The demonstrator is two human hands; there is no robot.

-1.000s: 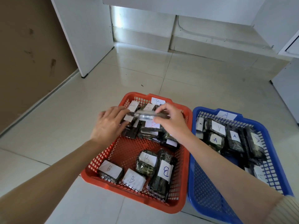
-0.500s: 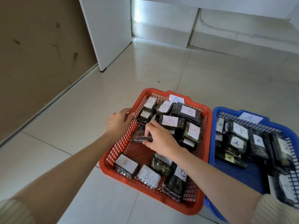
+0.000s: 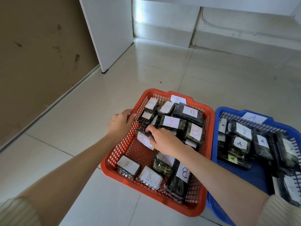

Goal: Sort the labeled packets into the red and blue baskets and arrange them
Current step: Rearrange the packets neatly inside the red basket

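Observation:
A red basket (image 3: 147,92) on the floor holds several dark packets with white labels marked B. My right hand (image 3: 164,141) reaches into its left middle and grips one B packet (image 3: 143,139), label facing up. My left hand (image 3: 120,123) rests on the basket's left rim, fingers curled over the edge. To the right stands a blue basket (image 3: 228,110) with several packets marked A. Each basket carries a paper tag on its far rim: a B tag (image 3: 178,99) on the red basket and an A tag (image 3: 254,117) on the blue one.
Both baskets sit side by side on a glossy tiled floor (image 3: 211,79). A white cabinet panel (image 3: 110,33) stands at the back left, beside a brown wall (image 3: 37,54). A white ledge (image 3: 244,35) runs along the back.
The packet held up by both hands has come down into the red basket. My left hand let go and moved to the basket's left rim; my right hand keeps the packet, label now up.

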